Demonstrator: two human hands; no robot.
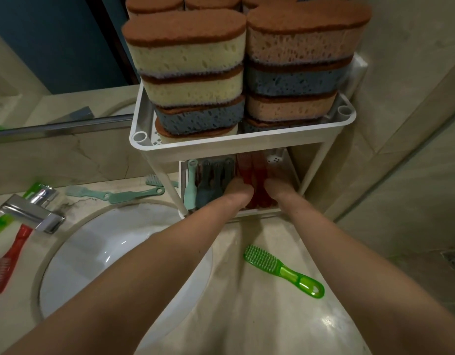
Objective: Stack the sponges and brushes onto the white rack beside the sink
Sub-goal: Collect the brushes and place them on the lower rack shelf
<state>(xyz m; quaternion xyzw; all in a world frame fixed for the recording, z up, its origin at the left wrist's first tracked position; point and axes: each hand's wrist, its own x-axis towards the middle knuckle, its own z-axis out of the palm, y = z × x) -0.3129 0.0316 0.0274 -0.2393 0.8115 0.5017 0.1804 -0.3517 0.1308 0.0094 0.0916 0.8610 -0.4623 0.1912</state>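
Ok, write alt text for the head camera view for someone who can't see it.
The left hand and right hand reach into the lower shelf of a white plastic rack among red plastic brushes, fingers hidden. Oval brown-topped sponges are stacked on its top shelf, and a bright green plastic brush lies on the counter.

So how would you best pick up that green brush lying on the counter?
Take the green brush by its smooth handle, coming from above and pinching across the narrow sides. It lies flat with bristles up, and the handle end points toward the person.
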